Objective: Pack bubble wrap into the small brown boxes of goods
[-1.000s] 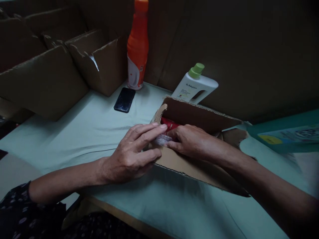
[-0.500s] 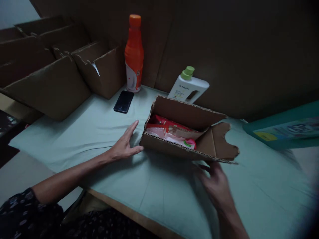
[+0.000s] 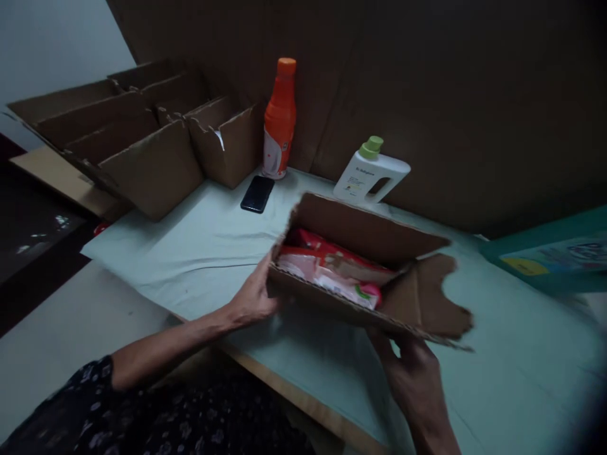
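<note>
- Closest, leading up to the left grip (image 3: 253,298): dark flowered sleeve (image 3: 78,401).
- Right grip (image 3: 410,368): tucked under the near side of the open carton (image 3: 365,220), fingertips hidden; cannot tell whether pressed tight.
- Left grip: wrapped round the carton's left end, apparently pinching that corner.
- Between both grips: carton, mouth up and tilted, probably supported at each end for balance.
- Inside, just past the near wall: pink-and-white packet (image 3: 327,281), with red packet (image 3: 313,242) behind, likely snug enough to stay put.
- Under both grips: cloth-covered desk (image 3: 502,360).
- Right of the right grip: teal container (image 3: 550,253), partly cut off.
- Beyond the left grip: phone (image 3: 257,194), flat.
- Farther, past the carton: white bottle (image 3: 363,175) and orange bottle (image 3: 281,123), both standing, perhaps set back for elbow room.
- Far left of the left grip: cardboard boxes (image 3: 161,170), open-topped, contents undiscernible.
</note>
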`<control>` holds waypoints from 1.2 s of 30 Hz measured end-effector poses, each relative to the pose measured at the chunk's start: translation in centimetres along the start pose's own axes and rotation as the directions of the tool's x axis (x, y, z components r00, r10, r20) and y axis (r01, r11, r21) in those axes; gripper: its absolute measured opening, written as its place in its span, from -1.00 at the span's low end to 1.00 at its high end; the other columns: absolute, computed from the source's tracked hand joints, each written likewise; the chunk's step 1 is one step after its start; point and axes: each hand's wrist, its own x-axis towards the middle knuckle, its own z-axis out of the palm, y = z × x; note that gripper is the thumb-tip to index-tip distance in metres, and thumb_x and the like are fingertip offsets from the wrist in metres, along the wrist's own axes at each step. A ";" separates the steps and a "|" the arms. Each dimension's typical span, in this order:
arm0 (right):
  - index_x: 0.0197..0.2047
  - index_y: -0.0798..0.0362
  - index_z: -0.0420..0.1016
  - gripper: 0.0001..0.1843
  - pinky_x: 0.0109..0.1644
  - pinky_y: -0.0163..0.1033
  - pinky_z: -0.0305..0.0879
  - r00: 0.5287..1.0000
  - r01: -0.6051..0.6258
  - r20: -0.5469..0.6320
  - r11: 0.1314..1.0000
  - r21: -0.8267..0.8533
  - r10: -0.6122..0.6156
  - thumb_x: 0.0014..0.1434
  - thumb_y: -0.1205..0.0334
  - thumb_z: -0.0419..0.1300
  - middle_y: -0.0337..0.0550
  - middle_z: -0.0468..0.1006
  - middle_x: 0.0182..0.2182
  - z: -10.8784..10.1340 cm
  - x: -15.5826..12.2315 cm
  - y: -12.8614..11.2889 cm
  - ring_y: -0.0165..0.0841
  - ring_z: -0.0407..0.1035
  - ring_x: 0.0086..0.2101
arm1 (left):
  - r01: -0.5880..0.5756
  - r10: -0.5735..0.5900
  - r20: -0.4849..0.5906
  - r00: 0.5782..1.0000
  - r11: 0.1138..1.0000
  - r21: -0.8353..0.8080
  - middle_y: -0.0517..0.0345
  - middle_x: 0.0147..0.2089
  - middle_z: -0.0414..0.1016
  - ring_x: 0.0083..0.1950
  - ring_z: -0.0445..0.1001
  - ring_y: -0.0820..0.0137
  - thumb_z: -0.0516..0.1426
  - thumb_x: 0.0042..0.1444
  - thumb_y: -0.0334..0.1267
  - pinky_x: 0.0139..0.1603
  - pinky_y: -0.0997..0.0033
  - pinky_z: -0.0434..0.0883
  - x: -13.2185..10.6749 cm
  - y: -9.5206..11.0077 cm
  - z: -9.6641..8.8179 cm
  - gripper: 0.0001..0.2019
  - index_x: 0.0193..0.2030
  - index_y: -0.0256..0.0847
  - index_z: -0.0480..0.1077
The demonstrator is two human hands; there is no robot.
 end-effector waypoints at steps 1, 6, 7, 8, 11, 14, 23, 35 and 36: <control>-0.32 0.00 0.58 -0.56 -0.41 -0.17 0.41 0.999 0.036 0.029 0.999 0.023 -0.037 0.07 -0.23 0.24 -0.05 0.68 -0.38 1.0 0.4 -0.9 -0.15 0.52 -0.40 | 0.035 -0.036 -0.067 0.997 0.999 -0.009 -0.21 0.31 0.40 0.35 0.35 -0.03 0.33 0.05 -0.11 0.41 -0.11 0.28 -0.9 0.0 -1.0 -0.18 0.42 -0.24 0.14; -0.29 0.02 0.55 -0.60 -0.58 -0.28 0.25 0.987 0.121 0.091 0.987 0.104 -0.130 0.09 -0.18 0.24 -0.09 0.68 -0.39 4.5 2.8 -4.3 -0.30 0.44 -0.54 | 0.049 -0.058 -0.236 0.970 0.998 -0.044 -0.18 0.35 0.36 0.33 0.36 0.03 0.33 0.04 -0.15 0.40 0.00 0.29 -3.3 0.0 -4.0 -0.21 0.39 -0.25 0.17; -0.29 0.02 0.55 -0.60 -0.60 -0.28 0.24 0.982 0.132 0.118 0.985 0.110 -0.145 0.10 -0.17 0.24 -0.09 0.68 -0.39 5.0 3.0 -4.6 -0.33 0.40 -0.58 | 0.060 -0.071 -0.257 0.964 0.997 -0.052 -0.16 0.34 0.37 0.32 0.37 0.05 0.32 0.06 -0.15 0.39 0.00 0.30 -3.7 -0.1 -4.3 -0.23 0.38 -0.24 0.17; -0.30 0.02 0.55 -0.61 -0.61 -0.28 0.23 0.976 0.143 0.147 0.983 0.117 -0.160 0.10 -0.17 0.24 -0.09 0.68 -0.39 5.6 3.3 -4.8 -0.35 0.36 -0.61 | 0.078 -0.092 -0.280 0.955 0.995 -0.062 -0.15 0.33 0.39 0.30 0.38 0.06 0.31 0.07 -0.15 0.37 0.01 0.32 -4.0 -0.4 -4.5 -0.25 0.37 -0.23 0.19; -0.28 0.03 0.53 -0.61 -0.59 -0.26 0.24 0.954 0.181 0.209 0.970 0.161 -0.213 0.12 -0.15 0.23 -0.09 0.65 -0.41 7.5 3.9 -5.7 -0.34 0.35 -0.61 | 0.140 -0.157 -0.375 0.914 0.988 -0.070 -0.11 0.26 0.45 0.26 0.42 0.08 0.30 0.07 -0.12 0.32 0.05 0.37 -5.0 -1.6 -5.5 -0.31 0.32 -0.22 0.23; -0.22 0.04 0.51 -0.63 -0.52 -0.24 0.32 0.937 0.212 0.238 0.957 0.199 -0.257 0.16 -0.10 0.20 -0.09 0.64 -0.39 9.8 4.2 -7.0 -0.27 0.46 -0.50 | 0.194 -0.191 -0.445 0.875 0.980 -0.038 -0.10 0.18 0.50 0.21 0.46 0.08 0.30 0.03 -0.10 0.26 0.07 0.41 -5.4 -2.9 -7.8 -0.35 0.24 -0.24 0.29; 0.40 0.03 0.23 -0.40 0.05 -0.01 0.51 0.705 0.639 0.173 0.722 0.266 -0.688 0.32 0.19 0.14 0.10 0.49 0.18 17.5 -4.1 -9.9 -0.12 0.49 0.05 | 0.138 -0.104 -0.501 0.859 0.990 0.031 -0.02 -0.10 0.60 0.03 0.53 0.11 0.27 -0.18 -0.07 0.10 0.15 0.49 2.2 -4.0 -21.3 -0.49 -0.07 -0.31 0.44; 0.34 0.03 0.27 -0.40 -0.05 -0.07 0.53 0.739 0.517 0.317 0.802 0.300 -0.595 0.28 0.07 0.21 0.08 0.52 0.11 19.8 3.2 -8.9 -0.16 0.53 -0.06 | 0.220 -0.125 -0.388 0.913 0.952 0.211 -0.12 0.21 0.52 0.29 0.44 0.04 0.20 -0.03 -0.26 0.35 0.01 0.36 -7.5 -3.9 -18.6 -0.40 0.22 -0.27 0.42; 0.34 0.03 0.27 -0.39 -0.03 -0.05 0.52 0.717 0.516 0.346 0.794 0.321 -0.605 0.27 0.07 0.20 0.08 0.54 0.09 20.7 3.3 -9.6 -0.14 0.52 -0.05 | 0.224 -0.125 -0.370 0.921 0.945 0.238 -0.14 0.24 0.50 0.30 0.43 0.04 0.20 0.00 -0.26 0.37 0.00 0.35 -8.8 -4.0 -17.7 -0.36 0.28 -0.26 0.37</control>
